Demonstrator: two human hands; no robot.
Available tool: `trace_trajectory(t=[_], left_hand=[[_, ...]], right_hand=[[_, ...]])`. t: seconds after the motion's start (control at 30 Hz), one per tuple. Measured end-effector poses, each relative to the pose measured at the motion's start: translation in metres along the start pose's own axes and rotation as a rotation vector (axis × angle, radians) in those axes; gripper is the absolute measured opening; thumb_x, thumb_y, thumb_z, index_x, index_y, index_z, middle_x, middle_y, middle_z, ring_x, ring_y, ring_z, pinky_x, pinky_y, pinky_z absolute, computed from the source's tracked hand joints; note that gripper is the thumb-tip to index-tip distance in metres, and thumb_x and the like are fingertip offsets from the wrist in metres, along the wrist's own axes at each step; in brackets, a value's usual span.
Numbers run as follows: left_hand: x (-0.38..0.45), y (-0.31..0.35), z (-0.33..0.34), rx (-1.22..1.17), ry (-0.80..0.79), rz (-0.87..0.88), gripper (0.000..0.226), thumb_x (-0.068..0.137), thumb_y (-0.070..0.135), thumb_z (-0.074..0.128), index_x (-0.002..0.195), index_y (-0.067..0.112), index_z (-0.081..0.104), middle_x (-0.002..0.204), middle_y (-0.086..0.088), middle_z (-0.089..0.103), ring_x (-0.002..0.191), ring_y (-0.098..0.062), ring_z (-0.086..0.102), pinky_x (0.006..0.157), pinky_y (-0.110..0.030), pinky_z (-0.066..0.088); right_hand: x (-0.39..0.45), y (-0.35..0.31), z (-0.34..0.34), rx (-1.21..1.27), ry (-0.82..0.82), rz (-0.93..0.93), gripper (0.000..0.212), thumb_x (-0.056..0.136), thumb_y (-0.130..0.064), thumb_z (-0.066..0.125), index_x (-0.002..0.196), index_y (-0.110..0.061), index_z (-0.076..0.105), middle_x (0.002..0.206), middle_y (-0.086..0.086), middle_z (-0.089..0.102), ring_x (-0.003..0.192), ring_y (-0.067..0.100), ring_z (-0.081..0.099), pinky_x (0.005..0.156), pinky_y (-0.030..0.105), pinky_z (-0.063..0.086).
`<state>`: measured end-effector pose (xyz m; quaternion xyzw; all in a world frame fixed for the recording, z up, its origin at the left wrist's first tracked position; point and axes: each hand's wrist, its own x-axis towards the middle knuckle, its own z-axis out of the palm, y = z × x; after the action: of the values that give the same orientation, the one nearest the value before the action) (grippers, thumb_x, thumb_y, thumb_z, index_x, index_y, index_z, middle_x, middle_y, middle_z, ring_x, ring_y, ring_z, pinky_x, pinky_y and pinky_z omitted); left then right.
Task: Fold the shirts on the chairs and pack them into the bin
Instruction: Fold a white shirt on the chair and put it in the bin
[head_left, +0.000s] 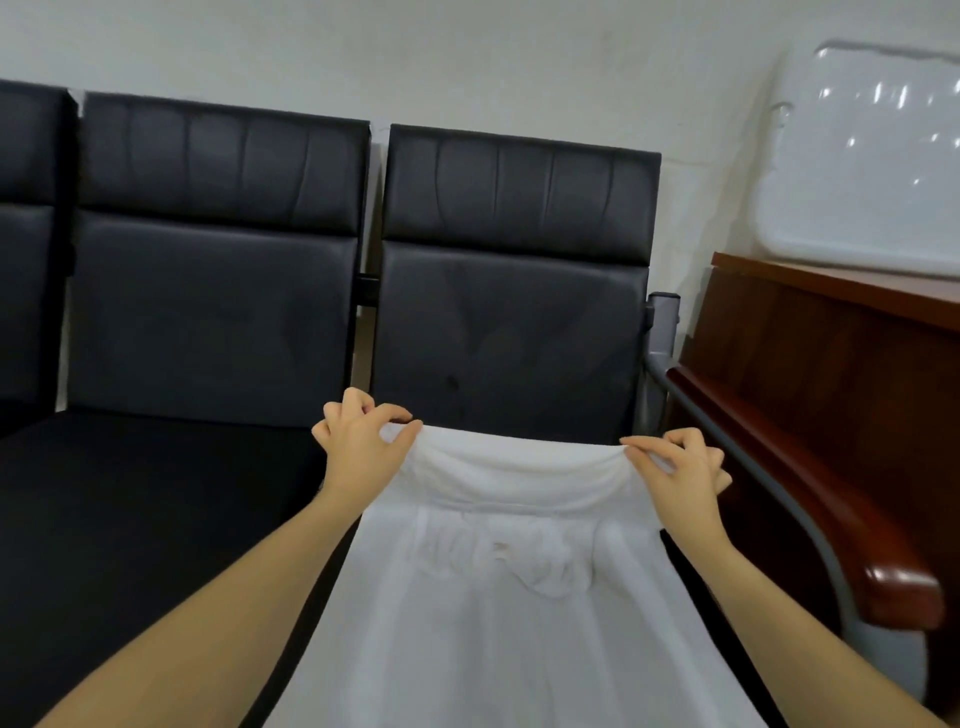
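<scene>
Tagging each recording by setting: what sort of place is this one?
Probably an office or waiting area, not a home. A row of joined black padded chairs stands against a plain white wall, with a dark wooden desk or counter at the right. Both hands pinch a white shirt over one seat.

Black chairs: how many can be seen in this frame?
3. One chair stands under the white shirt, another chair is beside it in the middle, and a third chair is cut off at the left edge. More may lie outside the frame.
</scene>
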<state>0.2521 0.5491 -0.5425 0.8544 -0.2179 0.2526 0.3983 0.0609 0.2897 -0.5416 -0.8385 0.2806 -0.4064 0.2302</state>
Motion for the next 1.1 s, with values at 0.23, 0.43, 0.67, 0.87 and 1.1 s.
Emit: trace_trajectory(t=[0.23,0.43,0.67,0.87,1.1], left_hand=[[-0.065,0.000,-0.037,0.016,-0.014,-0.025,0.023,0.089,0.036,0.063,0.087,0.015,0.073,0.094,-0.001,0.041,0.095,-0.020,0.034,0.091,-0.034,0.020],[-0.118,-0.010,-0.054,0.023,0.006,-0.003,0.031,0.091,0.029,0.061,0.070,0.007,0.069,0.088,-0.004,0.045,0.091,-0.024,0.038,0.087,-0.034,0.019],[-0.171,-0.027,-0.063,0.062,-0.018,0.113,0.053,0.088,0.049,0.034,0.072,0.014,0.071,0.074,0.001,0.050,0.070,-0.021,0.049,0.075,-0.036,0.031],[-0.173,-0.012,-0.053,0.116,-0.279,0.155,0.056,0.091,0.052,0.031,0.085,0.014,0.072,0.074,0.002,0.058,0.069,-0.020,0.057,0.072,-0.035,0.043],[-0.182,0.008,-0.024,0.353,-0.964,0.226,0.069,0.091,0.068,0.025,0.151,0.036,0.010,0.160,0.005,-0.002,0.146,-0.018,-0.003,0.117,-0.043,0.001]], right_hand=[[-0.070,-0.003,-0.041,0.092,-0.080,0.051,0.010,0.090,-0.028,0.064,0.087,-0.034,0.071,0.094,-0.008,0.044,0.101,0.014,0.030,0.078,0.021,0.012],[-0.124,0.004,-0.067,0.124,-0.152,0.092,0.012,0.089,-0.025,0.065,0.082,-0.033,0.072,0.092,-0.010,0.045,0.104,0.013,0.031,0.080,0.021,0.011],[-0.166,0.015,-0.076,-0.007,-0.193,0.090,0.017,0.090,-0.028,0.062,0.080,-0.038,0.071,0.095,-0.012,0.057,0.103,0.015,0.048,0.086,0.038,0.025],[-0.168,0.018,-0.060,-0.297,-0.347,0.041,0.023,0.097,-0.026,0.050,0.110,-0.029,0.068,0.122,-0.007,0.057,0.116,0.017,0.050,0.087,0.030,0.025],[-0.173,0.028,-0.033,-0.579,-0.803,0.020,0.058,0.100,-0.054,0.017,0.152,-0.034,0.004,0.161,-0.008,-0.002,0.148,0.015,0.000,0.120,0.039,0.002]])
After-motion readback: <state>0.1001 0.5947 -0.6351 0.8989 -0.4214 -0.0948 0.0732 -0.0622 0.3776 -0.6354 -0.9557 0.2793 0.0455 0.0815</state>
